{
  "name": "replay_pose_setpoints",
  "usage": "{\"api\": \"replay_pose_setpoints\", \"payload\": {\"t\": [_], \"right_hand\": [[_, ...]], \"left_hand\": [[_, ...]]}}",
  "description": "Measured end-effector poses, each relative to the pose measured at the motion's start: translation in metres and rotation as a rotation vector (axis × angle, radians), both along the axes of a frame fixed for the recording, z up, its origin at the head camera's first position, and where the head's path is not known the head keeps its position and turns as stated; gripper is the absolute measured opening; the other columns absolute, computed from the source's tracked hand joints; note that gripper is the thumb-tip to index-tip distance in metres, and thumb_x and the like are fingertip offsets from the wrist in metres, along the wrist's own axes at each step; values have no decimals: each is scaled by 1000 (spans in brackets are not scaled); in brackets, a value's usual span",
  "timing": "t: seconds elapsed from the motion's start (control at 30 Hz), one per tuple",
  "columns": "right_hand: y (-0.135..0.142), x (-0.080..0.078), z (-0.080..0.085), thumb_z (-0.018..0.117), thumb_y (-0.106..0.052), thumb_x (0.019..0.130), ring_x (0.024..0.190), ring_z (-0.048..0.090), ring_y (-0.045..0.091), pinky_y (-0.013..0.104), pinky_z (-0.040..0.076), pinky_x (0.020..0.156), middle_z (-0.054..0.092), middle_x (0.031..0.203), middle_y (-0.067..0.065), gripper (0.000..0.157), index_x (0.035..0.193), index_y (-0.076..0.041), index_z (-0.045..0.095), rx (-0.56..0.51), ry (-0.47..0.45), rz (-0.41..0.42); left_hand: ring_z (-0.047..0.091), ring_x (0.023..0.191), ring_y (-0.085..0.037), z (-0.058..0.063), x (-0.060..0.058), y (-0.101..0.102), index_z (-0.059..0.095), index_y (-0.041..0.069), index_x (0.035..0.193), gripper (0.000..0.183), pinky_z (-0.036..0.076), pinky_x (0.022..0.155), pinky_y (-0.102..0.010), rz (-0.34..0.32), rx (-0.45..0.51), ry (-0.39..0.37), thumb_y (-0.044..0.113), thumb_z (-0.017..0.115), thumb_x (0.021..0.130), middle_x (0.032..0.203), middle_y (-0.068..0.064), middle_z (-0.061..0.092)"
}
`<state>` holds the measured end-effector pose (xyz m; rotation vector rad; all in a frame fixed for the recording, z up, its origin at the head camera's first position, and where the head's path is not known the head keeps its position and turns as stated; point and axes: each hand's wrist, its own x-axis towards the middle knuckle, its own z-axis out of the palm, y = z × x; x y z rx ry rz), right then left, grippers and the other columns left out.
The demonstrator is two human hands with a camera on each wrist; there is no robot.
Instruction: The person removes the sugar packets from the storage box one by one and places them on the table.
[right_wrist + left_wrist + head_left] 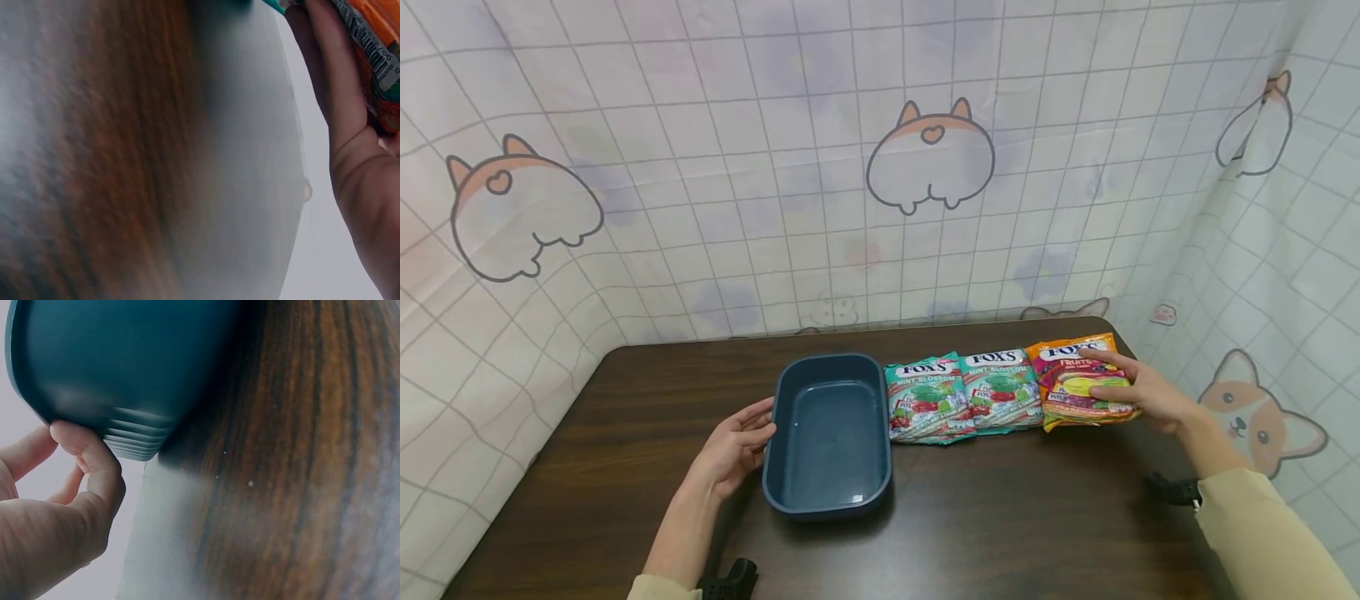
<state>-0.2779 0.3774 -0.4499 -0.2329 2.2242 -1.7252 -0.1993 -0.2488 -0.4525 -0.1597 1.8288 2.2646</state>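
Observation:
A dark blue rectangular plastic bin point(829, 510) stands on the table. My left hand point(736, 446) is at its left side, thumb and fingers against the outer wall; in the left wrist view the thumb tip touches the bin point(144, 356) near ridges at its corner. My right hand point(1153, 396) grips an orange bag of Fox's fruit candy point(1071, 383) from its right end, fingers and thumb across it. In the right wrist view, a barcode shows on the bag point(378, 53). Two green Fox's mint candy bags, one point(925, 404) beside the bin and another point(1002, 392), lie left of it.
The dark wood table point(1000, 517) ends in a rounded edge at the back. Behind and beside it hangs a white gridded cloth point(820, 208) with cartoon corgis. The three bags form a row to the right of the bin, their edges overlapping.

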Motion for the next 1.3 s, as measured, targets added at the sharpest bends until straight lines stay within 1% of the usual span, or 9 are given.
{"api": "replay_pose_setpoints", "payload": {"t": [0.13,0.3,0.47,0.6,0.8,0.93,1.07,1.13,1.3], "right_hand": [[8,-4,1,61,-15,104,96,66,24,37,59,81,46,132,18,63,161,-24,35,32,-14,15],[17,-9,7,62,-20,104,104,59,27,37,57,84,35,142,27,66,162,-27,32,96,-36,20],[23,-12,10,62,-21,104,107,57,27,37,56,86,32,146,28,70,164,-25,27,111,-76,18],[25,-14,9,64,-22,103,108,56,28,37,56,87,30,148,30,71,164,-22,26,140,-75,12],[18,-20,2,69,-25,99,120,44,39,39,50,91,25,154,30,76,163,-18,29,227,-40,51],[9,-20,3,72,-27,96,127,37,44,43,45,94,20,157,30,78,161,-15,31,267,-4,70],[1,-18,8,74,-28,94,124,42,45,45,46,92,25,155,31,80,160,-13,32,323,38,72],[-3,-17,10,75,-31,94,120,44,43,46,47,89,29,152,31,80,160,-14,33,381,74,71],[-11,-13,14,75,-35,94,120,44,45,55,46,92,35,148,31,80,158,-9,34,506,162,79]], "left_hand": [[68,94,-12,1,0,-1,31,-5,157,59,58,82,-30,-9,9,2,0,56,104,120,-6,66],[68,95,-13,1,0,-2,30,-5,157,59,58,83,-31,-17,20,8,0,56,104,121,-6,66],[68,95,-13,2,-1,-1,32,-5,156,58,58,83,-31,-19,15,12,0,56,103,122,-8,66],[68,96,-13,1,-2,-1,32,-5,156,58,58,84,-31,-21,9,10,0,56,103,122,-8,67],[68,97,-13,-1,-1,-2,32,-4,156,58,57,85,-32,-15,-5,0,0,56,103,121,-7,66],[68,97,-13,-1,-2,-1,33,-3,156,58,57,86,-32,-13,-5,-2,0,56,103,122,-7,66],[68,96,-13,0,-2,-1,34,-3,155,57,57,85,-32,-10,-4,1,1,57,103,121,-8,66],[68,96,-13,0,-2,-1,34,-3,156,57,57,86,-33,-13,-17,0,2,57,103,122,-8,65],[66,101,-14,1,-1,-3,35,-1,156,58,55,89,-34,-23,-100,7,9,59,104,127,-9,62]]}}
